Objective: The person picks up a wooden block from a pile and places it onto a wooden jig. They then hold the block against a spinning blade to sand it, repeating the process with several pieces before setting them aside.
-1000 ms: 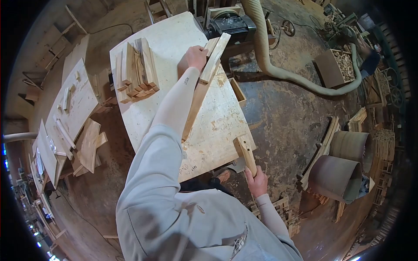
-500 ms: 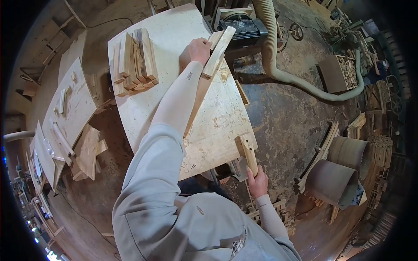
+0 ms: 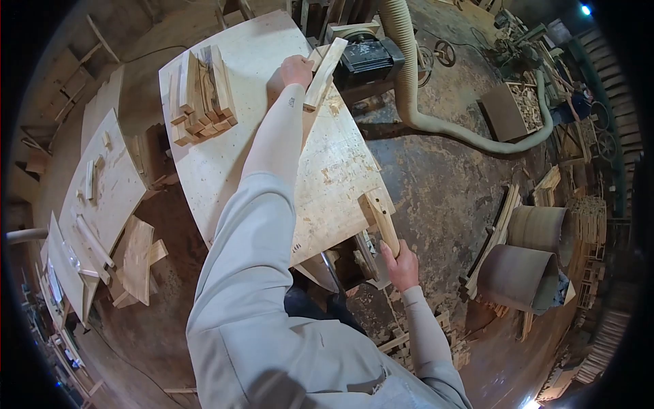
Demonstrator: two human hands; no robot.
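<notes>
My left hand point(image 3: 297, 71) is closed at the far part of the pale work table point(image 3: 238, 58), against a light wooden piece point(image 3: 325, 71) that lies slanted near a black motor. What its fingers grip is partly hidden. Near the table's right corner, my right hand point(image 3: 402, 264) wraps round the lower end of a wooden bar point(image 3: 383, 221) with dark holes in its upper part. A stack of short wooden pieces point(image 3: 199, 95) lies on the table, left of my left forearm.
Beyond the table stands a black motor point(image 3: 368, 57) beside a ribbed hose point(image 3: 402, 68). Boards with wooden pieces point(image 3: 109, 163) are at left. Two large curved tubes point(image 3: 518, 278) and wood strips are at right. A person point(image 3: 575, 108) is far off at upper right.
The view has shifted slightly, so the table and stack appear further left and up. Both hands keep their places at the wooden piece and the bar.
</notes>
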